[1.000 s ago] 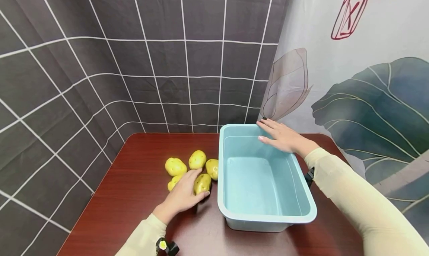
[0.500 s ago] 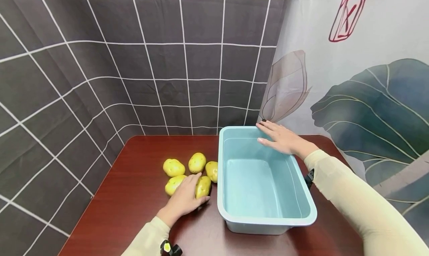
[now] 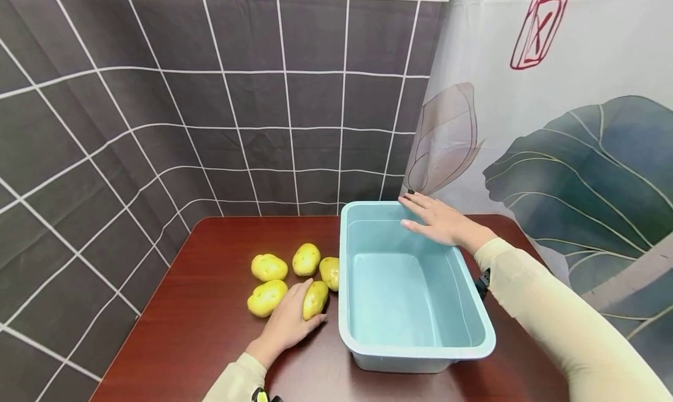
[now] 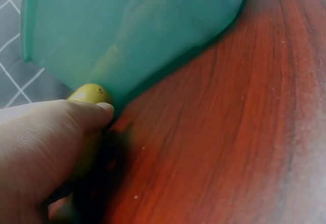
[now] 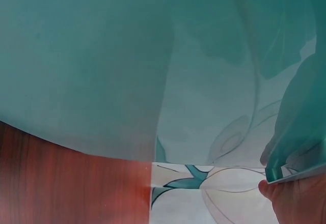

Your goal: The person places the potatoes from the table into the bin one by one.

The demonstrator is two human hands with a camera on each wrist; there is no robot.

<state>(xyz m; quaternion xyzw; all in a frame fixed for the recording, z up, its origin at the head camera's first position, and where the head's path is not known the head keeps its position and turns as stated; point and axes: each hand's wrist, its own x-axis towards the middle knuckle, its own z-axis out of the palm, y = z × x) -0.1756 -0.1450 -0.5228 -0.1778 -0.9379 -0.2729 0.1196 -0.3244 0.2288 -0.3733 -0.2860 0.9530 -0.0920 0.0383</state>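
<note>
My left hand [image 3: 291,318] holds a yellow potato [image 3: 315,300] on the table, fingers along its left side and thumb at its near end. In the left wrist view the thumb lies across that potato [image 4: 91,92], close before the basin's wall. The light-blue basin [image 3: 417,351] stands upright to the right, with nothing in it. My right hand [image 3: 439,221] rests over its far right rim, fingers straight and thumb over the inner side. The right wrist view shows the basin's wall [image 5: 102,71] and part of that hand at the rim.
Two potatoes lie left of the left hand, one nearer [image 3: 267,298] and one farther [image 3: 269,267]. Beyond the hand are another potato [image 3: 306,259] and one [image 3: 329,273] against the basin. Dark gridded cloth [image 3: 257,98] hangs behind the reddish-brown table [image 3: 173,308].
The left hand has drawn slightly down in view and uncovered the nearer left potato. The two left potatoes sit slightly farther left. The right hand stays on the rim; the head view has shifted a little.
</note>
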